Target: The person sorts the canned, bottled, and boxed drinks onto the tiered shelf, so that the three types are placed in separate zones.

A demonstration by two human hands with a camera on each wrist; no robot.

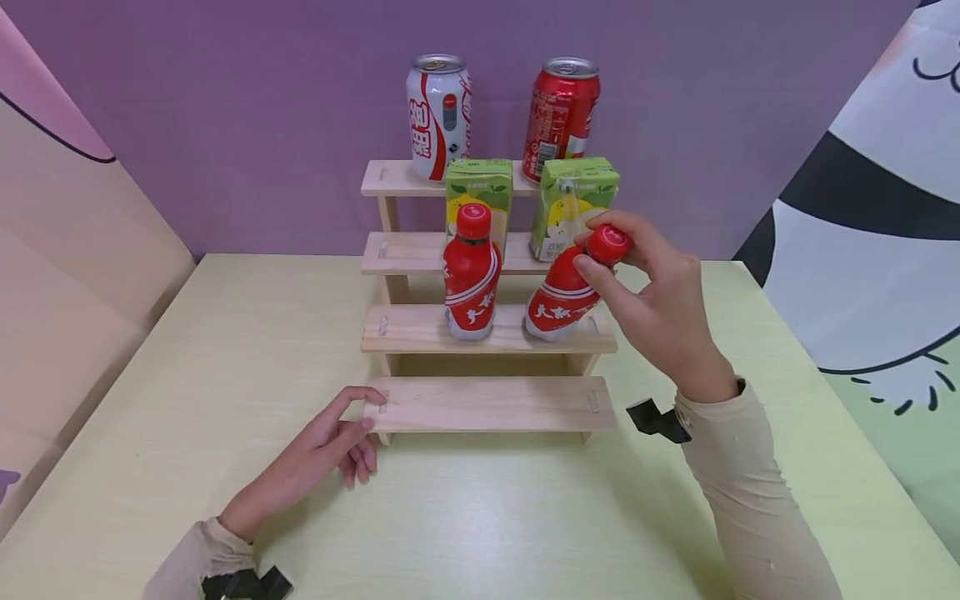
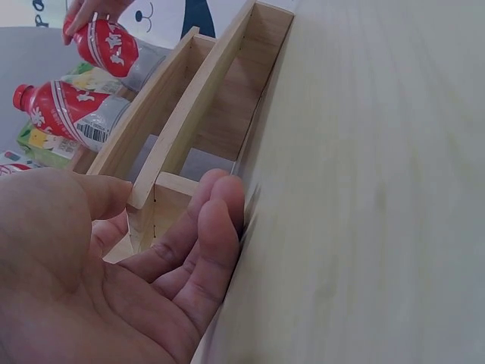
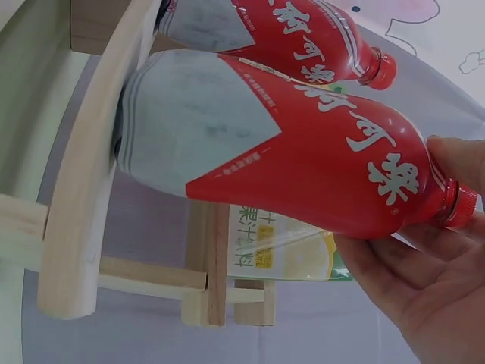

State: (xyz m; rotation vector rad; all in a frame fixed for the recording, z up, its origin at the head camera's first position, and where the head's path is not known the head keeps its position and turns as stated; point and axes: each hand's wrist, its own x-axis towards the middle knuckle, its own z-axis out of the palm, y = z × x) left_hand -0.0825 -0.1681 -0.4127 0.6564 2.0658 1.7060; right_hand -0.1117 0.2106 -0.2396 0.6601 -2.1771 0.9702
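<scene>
My right hand (image 1: 660,300) pinches a red cola bottle (image 1: 561,293) around its neck, just below the red cap. The bottle leans to the right, its base at the second-lowest step of a wooden tiered rack (image 1: 491,406). To its left on that step stands another red bottle (image 1: 472,275), upright. In the right wrist view the held bottle (image 3: 250,144) shows its white lower part near the wooden board. My left hand (image 1: 330,442) holds the left end of the lowest step, thumb and forefinger at its corner. The left wrist view shows that hand (image 2: 114,280) with its other fingers loosely bent.
Two green juice cartons, the left carton (image 1: 480,179) and the right carton (image 1: 573,204), stand one step higher. On the top step are a white can (image 1: 439,121) and a red can (image 1: 561,121). A purple backdrop (image 1: 300,125) rises behind the pale table (image 1: 225,375).
</scene>
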